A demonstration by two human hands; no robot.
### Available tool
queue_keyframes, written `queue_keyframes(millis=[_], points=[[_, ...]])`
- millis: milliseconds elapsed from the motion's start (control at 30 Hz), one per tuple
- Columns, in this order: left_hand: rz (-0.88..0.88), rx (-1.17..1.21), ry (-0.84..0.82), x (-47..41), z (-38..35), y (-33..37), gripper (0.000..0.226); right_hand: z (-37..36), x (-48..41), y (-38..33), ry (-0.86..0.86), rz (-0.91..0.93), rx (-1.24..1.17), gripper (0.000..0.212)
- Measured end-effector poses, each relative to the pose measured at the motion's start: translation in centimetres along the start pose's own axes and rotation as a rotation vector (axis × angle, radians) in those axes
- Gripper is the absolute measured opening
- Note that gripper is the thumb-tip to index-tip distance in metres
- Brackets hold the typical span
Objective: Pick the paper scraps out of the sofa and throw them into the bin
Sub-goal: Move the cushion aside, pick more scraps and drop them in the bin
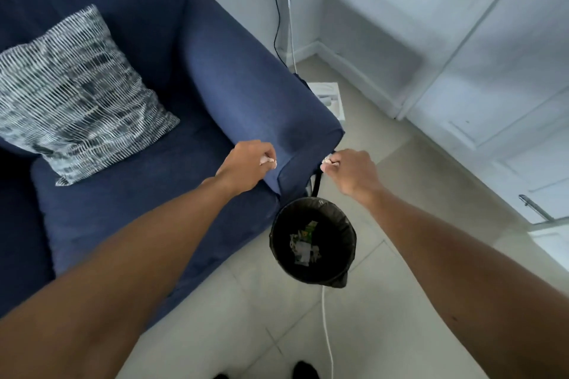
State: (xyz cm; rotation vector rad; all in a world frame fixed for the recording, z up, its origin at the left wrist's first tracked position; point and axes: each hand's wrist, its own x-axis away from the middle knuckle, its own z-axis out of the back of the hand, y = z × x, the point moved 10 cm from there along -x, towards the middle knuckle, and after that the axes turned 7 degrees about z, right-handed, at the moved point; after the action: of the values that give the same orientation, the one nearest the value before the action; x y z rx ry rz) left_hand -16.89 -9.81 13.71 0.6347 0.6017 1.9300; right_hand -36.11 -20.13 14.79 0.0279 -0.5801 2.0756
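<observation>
A dark blue sofa fills the left half of the head view. A round bin with a black liner stands on the floor by the sofa's front corner, with several scraps lying in it. My left hand hovers over the front end of the armrest, fingers closed on a small white paper scrap. My right hand is just past the armrest, above and behind the bin, closed on another white paper scrap. Both scraps are mostly hidden by my fingers.
A patterned black-and-white cushion leans in the sofa's corner. A white cable runs across the tiled floor past the bin. A white box sits behind the armrest, and white cupboard doors line the right side.
</observation>
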Motion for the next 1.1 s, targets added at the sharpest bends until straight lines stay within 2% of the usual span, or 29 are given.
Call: queue_keyframes(millis=[367,733,833,967,1100], points=[[0.002,-0.043,-0.135,0.2,-12.2,-2.8,0.004,-8.9,2.1,8.2,-0.125,-0.110,-0.040,0.029],[0.092,-0.004,-0.167,0.4,-17.4,-6.6,0.012,-15.4,2.4,12.0,-0.236,-0.176,-0.049,0.030],[0.091,-0.013,-0.169,0.3,-18.0,-6.7,0.007,-16.4,2.1,12.5,-0.254,-0.188,-0.074,0.038],[0.108,0.011,-0.184,0.2,-18.3,-6.7,0.009,-16.7,1.8,13.1,-0.268,-0.198,-0.097,0.063],[0.111,0.003,-0.181,0.0,-18.2,-6.3,0.007,-16.3,1.7,13.2,-0.261,-0.198,-0.098,0.068]])
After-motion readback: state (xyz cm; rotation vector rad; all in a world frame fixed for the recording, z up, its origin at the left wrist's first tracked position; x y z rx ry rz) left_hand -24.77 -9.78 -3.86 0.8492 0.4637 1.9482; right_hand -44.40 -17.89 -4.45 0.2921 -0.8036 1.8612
